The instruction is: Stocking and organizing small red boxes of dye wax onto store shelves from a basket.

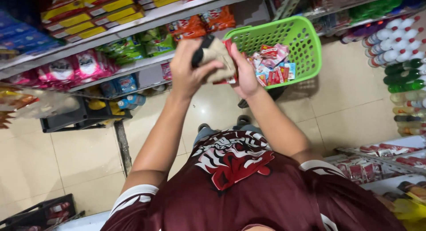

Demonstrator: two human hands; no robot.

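My left hand grips a beige cloth with a black band, held up in front of me. My right hand holds a red snack packet that is mostly hidden behind the cloth, and it touches the cloth's right side. Both hands are just left of a green plastic basket filled with several small red, pink and white packets. My dark red patterned shirt fills the bottom of the view.
Shelves with yellow boxes, orange, green and pink snack bags run along the upper left. Bottles line shelves at the right. A black crate sits on the tiled floor, another at the bottom left. Packets lie on a lower right shelf.
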